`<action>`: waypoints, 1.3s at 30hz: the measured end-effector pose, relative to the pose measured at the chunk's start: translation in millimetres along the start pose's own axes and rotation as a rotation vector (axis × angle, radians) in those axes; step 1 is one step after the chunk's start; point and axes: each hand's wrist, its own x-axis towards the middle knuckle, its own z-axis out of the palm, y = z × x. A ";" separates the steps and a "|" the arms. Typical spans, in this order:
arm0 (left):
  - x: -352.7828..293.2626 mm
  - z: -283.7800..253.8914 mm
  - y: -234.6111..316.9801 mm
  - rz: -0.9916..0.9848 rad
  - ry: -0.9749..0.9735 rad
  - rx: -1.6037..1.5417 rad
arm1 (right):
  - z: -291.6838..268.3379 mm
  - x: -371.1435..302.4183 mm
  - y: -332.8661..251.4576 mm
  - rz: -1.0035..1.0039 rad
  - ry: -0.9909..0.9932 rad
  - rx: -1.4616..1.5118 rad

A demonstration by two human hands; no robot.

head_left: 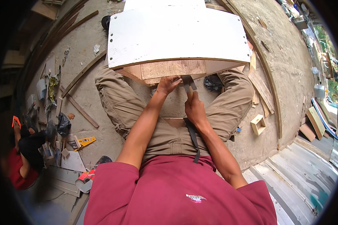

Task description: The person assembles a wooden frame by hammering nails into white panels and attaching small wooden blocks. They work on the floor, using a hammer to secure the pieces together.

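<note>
In front of me stands a wooden box with a white-painted top panel point(176, 35); bare wood boards point(172, 70) show on its near side. My right hand point(195, 110) is wrapped round the wooden handle of a hammer point(187, 83), whose dark head is close to the box's lower near edge. Just left of the hammer head, my left hand point(169, 84) has its fingers pinched together against that edge. Whatever they pinch is too small to make out. A black strap point(192, 139) hangs over my lap below the right hand.
Long wood strips point(273, 86) curve along the floor at right, near a small wooden frame point(258, 124). To the left lie a yellow-handled saw point(84, 143), a red can point(85, 180) and scraps. Another person point(24, 157) sits at far left. Metal sheets point(289, 183) lie at lower right.
</note>
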 end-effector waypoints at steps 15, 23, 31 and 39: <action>-4.0 4.4 0.5 -0.033 0.024 -0.056 | 1.0 -7.0 4.5 0.007 0.020 -0.009; 9.4 -0.5 8.6 -0.007 0.047 -0.110 | -5.6 1.1 -3.2 0.007 0.028 -0.013; 19.1 -10.4 -10.5 -0.194 -0.089 0.030 | -5.4 -0.6 1.6 0.022 0.043 0.016; 68.6 0.6 -31.0 0.195 0.519 0.328 | -1.0 1.1 9.0 0.049 0.070 0.046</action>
